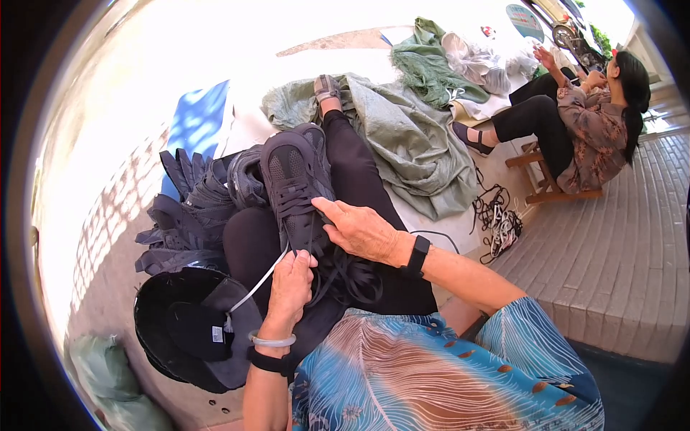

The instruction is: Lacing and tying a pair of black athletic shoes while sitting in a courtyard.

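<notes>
A dark grey lace-up sneaker [293,172] rests on my lap, toe pointing away, its dark laces threaded across the front. My right hand [363,231] grips the sneaker's right side, index finger and thumb by the lacing. Just below the lacing, my left hand [291,284] is closed with its fingertips pinched at a dark shoelace. A pale cord [260,289] runs from beside those fingers down to a black cap-like item [190,327] at my left. Loose dark laces [356,280] lie on my lap below my right hand.
Several dark shoes [190,208] are heaped left of my leg. A green woven sheet [410,136] spreads beyond my leg. Tangled laces [496,223] lie at right, near a person [596,129] on a wooden stool [550,179]. A green sack [111,381] sits lower left.
</notes>
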The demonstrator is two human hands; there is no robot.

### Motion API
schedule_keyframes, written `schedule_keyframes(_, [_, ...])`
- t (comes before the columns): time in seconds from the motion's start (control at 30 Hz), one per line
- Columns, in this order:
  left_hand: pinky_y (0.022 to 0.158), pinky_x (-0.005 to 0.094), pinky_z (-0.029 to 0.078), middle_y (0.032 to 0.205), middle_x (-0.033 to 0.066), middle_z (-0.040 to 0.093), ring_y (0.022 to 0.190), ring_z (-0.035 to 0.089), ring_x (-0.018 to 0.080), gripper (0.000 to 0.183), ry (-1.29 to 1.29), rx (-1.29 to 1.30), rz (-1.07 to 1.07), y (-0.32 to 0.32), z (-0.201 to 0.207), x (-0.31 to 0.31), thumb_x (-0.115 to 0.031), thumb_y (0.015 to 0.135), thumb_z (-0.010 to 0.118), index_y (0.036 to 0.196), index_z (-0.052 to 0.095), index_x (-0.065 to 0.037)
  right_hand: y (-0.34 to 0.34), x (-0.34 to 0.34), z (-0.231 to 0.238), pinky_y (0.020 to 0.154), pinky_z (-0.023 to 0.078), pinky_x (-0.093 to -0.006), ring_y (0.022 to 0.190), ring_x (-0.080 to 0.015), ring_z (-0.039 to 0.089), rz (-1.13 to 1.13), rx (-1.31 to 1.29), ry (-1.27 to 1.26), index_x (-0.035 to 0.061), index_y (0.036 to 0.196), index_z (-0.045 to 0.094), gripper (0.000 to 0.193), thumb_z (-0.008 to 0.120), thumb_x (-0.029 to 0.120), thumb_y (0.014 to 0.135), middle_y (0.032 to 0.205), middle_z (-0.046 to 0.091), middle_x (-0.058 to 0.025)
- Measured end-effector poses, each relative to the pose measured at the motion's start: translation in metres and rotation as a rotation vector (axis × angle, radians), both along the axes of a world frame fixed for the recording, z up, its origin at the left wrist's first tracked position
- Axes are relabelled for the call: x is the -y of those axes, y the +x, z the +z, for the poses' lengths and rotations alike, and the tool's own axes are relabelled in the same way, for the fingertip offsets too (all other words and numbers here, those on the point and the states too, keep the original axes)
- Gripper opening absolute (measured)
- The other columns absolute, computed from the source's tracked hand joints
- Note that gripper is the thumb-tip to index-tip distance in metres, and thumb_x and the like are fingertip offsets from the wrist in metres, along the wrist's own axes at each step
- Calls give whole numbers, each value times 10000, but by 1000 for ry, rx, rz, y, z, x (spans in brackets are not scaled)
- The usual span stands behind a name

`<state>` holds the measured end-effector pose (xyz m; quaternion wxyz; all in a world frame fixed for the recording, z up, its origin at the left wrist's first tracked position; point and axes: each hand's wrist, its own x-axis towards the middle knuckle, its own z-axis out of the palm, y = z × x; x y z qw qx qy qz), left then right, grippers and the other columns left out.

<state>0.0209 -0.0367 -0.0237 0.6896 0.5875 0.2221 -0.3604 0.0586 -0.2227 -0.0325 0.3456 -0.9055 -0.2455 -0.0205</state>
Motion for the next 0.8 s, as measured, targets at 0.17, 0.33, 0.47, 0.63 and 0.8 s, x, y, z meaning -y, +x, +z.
schedule_keyframes(0.17, [339,200,209,565,-49,362,395,283,33,293,-22,-114,84,4,-1,1,-325,963,506,961,512,-33,-4,0,-5,634,522,-374,744,-325,594,9,2,-126,-14,1111,450,333,600,58,823,816,531,-142])
schedule_keyframes(0.33, [336,193,207,552,-42,384,386,286,38,334,-64,-212,159,2,-10,6,-349,932,570,966,524,-20,0,-1,-4,648,512,-388,760,-336,596,-18,-36,-54,-15,1065,469,284,594,47,817,826,544,-151])
schedule_keyframes(0.47, [327,191,215,552,-42,392,379,302,37,282,-76,-174,179,3,-12,7,-330,914,602,811,450,-116,10,-3,-13,677,500,-412,792,-361,597,-103,-95,24,-11,1023,501,238,586,28,805,843,564,-173])
schedule_keyframes(0.63, [312,195,217,531,-47,383,367,292,43,266,-339,-256,419,3,-24,9,-306,927,586,772,461,-130,7,-2,-14,676,504,-439,793,-369,595,-100,-93,54,-7,888,486,116,559,41,812,822,554,-181])
schedule_keyframes(0.8, [323,202,220,524,-55,355,378,286,51,245,-425,-246,584,-1,-34,3,-285,932,580,781,448,-145,5,8,-18,703,493,-421,802,-379,594,-108,-96,105,-21,1023,521,241,594,36,800,864,565,-185])
